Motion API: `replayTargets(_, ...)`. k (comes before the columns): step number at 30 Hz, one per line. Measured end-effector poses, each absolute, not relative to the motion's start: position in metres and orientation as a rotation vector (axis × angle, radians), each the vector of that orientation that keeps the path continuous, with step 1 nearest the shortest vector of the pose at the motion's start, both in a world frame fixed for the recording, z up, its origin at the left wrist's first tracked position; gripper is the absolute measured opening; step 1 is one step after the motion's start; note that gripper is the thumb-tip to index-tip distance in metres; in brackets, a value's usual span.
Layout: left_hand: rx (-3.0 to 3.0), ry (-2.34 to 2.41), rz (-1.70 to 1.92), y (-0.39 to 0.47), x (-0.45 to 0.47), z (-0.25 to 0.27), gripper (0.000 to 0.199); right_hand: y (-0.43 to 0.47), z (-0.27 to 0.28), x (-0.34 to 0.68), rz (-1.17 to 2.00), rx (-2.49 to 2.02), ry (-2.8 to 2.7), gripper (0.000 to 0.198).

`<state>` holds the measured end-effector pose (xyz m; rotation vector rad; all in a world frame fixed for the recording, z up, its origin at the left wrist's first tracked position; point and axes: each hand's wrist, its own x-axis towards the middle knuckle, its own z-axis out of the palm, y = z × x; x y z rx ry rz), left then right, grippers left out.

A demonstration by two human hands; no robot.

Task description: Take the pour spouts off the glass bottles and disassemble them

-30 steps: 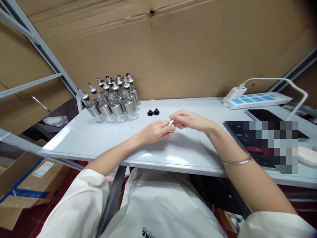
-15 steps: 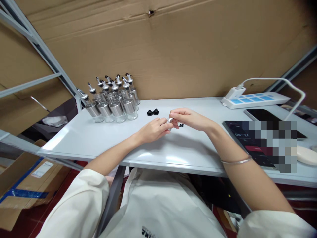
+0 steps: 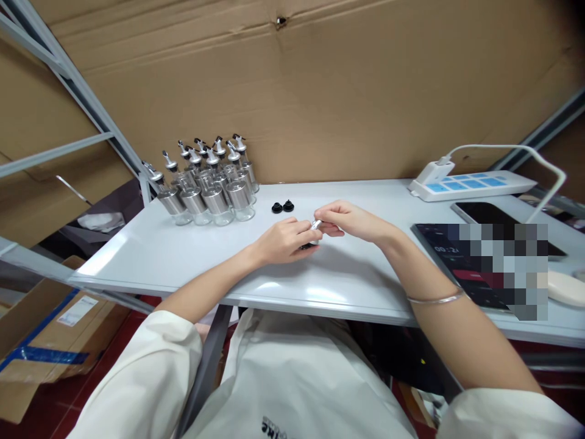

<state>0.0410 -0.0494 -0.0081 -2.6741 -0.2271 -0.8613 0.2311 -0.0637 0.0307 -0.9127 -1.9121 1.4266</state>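
Note:
Above the middle of the table, my left hand (image 3: 287, 240) is closed around a small silver pour spout (image 3: 316, 225), mostly hidden by fingers. A dark part shows beneath its fingers. My right hand (image 3: 343, 218) pinches the spout's upper end with thumb and forefinger, its other fingers loosely extended. Beyond the hands lie two black stoppers (image 3: 282, 207), side by side on the table. To the left stand several glass bottles (image 3: 221, 204) with steel sleeves, many topped with silver spouts that have black flip tips.
The white table (image 3: 150, 256) backs onto a cardboard wall (image 3: 320, 110). At right are a white power strip (image 3: 475, 183) with a plugged-in charger, a phone (image 3: 484, 213) and a tablet (image 3: 439, 250) showing a timer. A cardboard box (image 3: 64, 341) sits below left.
The spout has tilted and shifted slightly right between my hands. My right hand's lower fingers have extended, covering the small black pieces seen behind them before.

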Motion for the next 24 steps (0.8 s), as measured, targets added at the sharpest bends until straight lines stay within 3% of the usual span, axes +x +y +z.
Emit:
replayTargets(10, -2.508, -0.275, -0.792, -0.041, 0.038, -0.016, 0.023, -0.065, 0.032, 0.233, 1.438, -1.009, -1.847, 0.04)
replayTargets(18, -2.508, -0.36, -0.848, -0.037, 0.035, -0.018, 0.023, -0.064, 0.032, 0.231, 1.436, -1.002, -1.787, 0.047)
replayTargets(24, -2.446, -0.328, -1.07, -0.043, 0.038, -0.013, 0.016, -0.062, 0.03, 0.231, 1.339, -0.969, -1.727, 0.052)
